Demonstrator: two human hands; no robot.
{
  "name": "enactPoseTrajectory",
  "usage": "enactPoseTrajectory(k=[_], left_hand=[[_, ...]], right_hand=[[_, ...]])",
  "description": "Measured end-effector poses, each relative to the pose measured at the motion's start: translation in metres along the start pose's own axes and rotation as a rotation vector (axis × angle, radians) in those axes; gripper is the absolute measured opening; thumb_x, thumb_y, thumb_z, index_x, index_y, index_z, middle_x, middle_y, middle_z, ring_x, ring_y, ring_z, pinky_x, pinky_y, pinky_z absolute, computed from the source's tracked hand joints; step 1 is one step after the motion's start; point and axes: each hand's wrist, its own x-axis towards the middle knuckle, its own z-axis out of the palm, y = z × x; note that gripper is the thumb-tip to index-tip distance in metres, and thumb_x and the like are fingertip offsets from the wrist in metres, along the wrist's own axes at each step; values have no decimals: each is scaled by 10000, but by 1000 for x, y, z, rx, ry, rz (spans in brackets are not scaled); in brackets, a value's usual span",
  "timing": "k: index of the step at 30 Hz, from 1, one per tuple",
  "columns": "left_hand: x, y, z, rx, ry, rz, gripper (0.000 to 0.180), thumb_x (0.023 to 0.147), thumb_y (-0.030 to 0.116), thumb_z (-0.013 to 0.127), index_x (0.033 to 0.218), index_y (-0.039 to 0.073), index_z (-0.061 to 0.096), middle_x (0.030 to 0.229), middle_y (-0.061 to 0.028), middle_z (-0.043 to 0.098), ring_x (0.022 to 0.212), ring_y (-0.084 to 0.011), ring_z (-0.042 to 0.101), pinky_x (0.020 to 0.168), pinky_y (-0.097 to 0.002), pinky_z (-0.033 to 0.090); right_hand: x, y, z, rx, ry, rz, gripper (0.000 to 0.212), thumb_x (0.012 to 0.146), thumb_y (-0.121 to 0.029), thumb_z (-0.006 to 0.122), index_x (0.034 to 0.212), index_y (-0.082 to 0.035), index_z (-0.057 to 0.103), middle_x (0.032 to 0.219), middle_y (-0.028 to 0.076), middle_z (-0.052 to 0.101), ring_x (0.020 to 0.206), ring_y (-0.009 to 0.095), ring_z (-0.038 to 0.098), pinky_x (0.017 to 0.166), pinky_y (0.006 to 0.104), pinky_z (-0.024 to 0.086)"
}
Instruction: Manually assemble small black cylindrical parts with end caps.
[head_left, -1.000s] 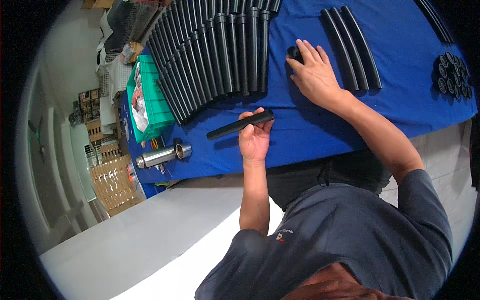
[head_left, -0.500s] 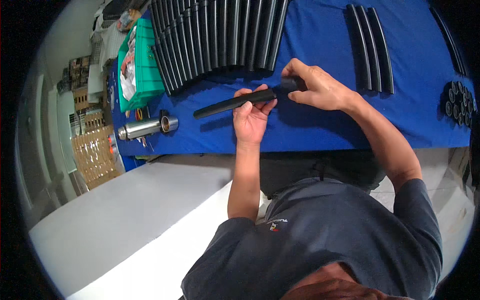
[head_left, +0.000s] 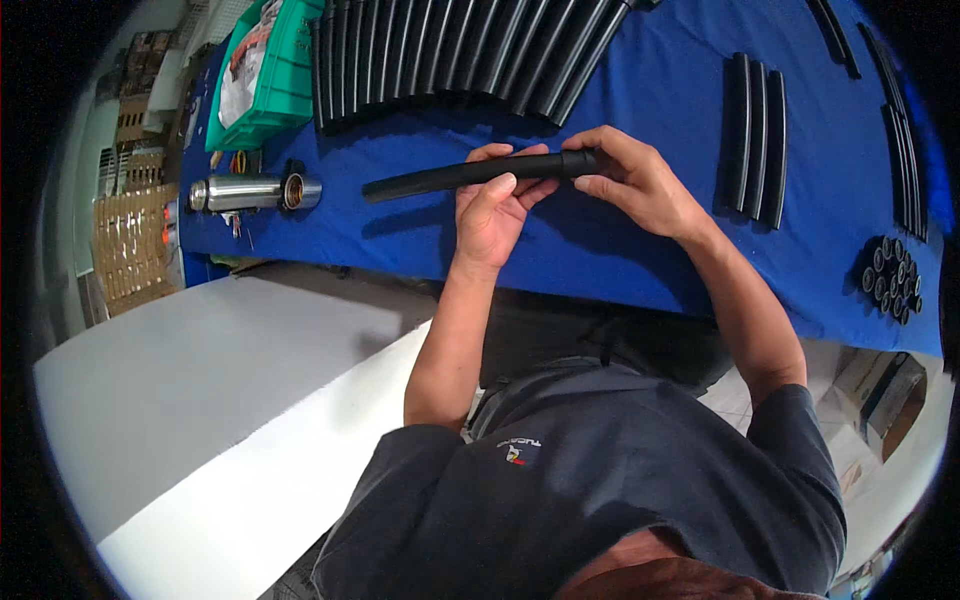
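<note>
A slightly curved black tube (head_left: 425,181) lies across my left hand (head_left: 485,222), closed round it with the thumb on top. Its far end points left, over the blue cloth. At the right end of this tube sits a short black collar-like end piece (head_left: 577,163). My right hand (head_left: 648,188) pinches that piece between thumb and fingers. The piece meets the tube's end, but how far it is pushed on cannot be made out. Several similar black tubes (head_left: 430,55) lie side by side just beyond my hands.
Blue cloth (head_left: 640,265) covers the table. Three black tubes (head_left: 757,140) lie to the right, with a cluster of round black end pieces (head_left: 890,280) farther right. More tubes (head_left: 903,170) line the right edge. A steel flask (head_left: 240,192) and a green crate (head_left: 285,90) stand at left.
My right hand has brought the black end piece to the tube's right end, closing the gap between them. The tube is held more level. The whole view has shifted a little.
</note>
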Motion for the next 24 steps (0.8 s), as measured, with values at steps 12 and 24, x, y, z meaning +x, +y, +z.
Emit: enactPoseTrajectory(k=[12,24], left_hand=[[-3,-9,-3,30,5,49,267,937,72,630,1198,99,584,1206,-249,642,1088,-344,665,944,-478,568],[-3,-10,6,51,77,23,238,944,113,640,1176,80,599,1168,-216,669,1045,-314,684,929,-463,571]], right_hand=[[-4,-9,12,-193,67,-106,360,884,-116,691,1211,-7,587,1008,149,613,822,268,617,684,348,504],[-5,-17,11,-222,64,-43,369,876,-139,707,1202,-6,600,1019,136,629,836,245,638,720,357,512]])
